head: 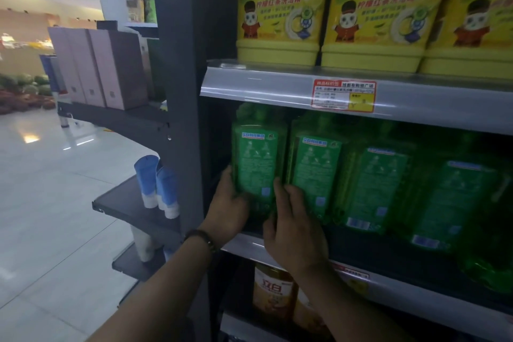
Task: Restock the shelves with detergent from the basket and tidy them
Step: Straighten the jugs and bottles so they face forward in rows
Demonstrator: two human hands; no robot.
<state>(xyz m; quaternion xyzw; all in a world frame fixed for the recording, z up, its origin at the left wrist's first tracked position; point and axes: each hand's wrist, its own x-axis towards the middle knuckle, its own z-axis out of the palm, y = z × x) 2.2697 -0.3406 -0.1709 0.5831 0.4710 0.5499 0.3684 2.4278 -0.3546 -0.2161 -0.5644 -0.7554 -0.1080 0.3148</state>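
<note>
Several green detergent bottles stand in a row on the middle shelf (361, 269), their back labels facing out. The leftmost green bottle (258, 158) stands at the shelf's left end, upright. My left hand (229, 209) grips its lower left side and my right hand (294, 228) presses its lower right side, fingers between it and the second green bottle (315, 169). Further green bottles (380, 189) continue to the right. The basket is not in view.
Yellow detergent tubs (280, 8) fill the shelf above, over a price rail (344, 96). An orange bottle (273, 291) stands on the shelf below. A dark upright post (183, 91) bounds the left; side racks hold blue tubes (158, 183) and pink boxes (108, 69).
</note>
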